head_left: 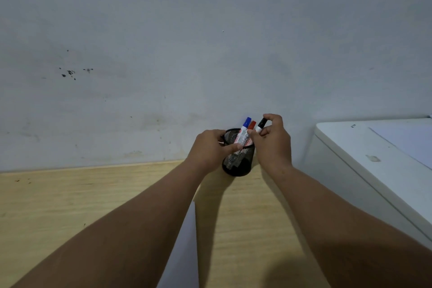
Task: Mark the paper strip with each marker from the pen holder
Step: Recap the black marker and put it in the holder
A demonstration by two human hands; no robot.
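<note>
A black mesh pen holder stands on the wooden table near the wall. My left hand grips its rim and left side. Inside it stand a blue-capped marker and a red-capped marker. My right hand pinches a black-capped marker at the holder's right edge, its lower end hidden by my fingers. A white paper strip lies on the table between my forearms, partly covered by my left arm.
The wooden table runs along a pale grey wall. A white appliance with a flat top stands at the right, close to my right arm.
</note>
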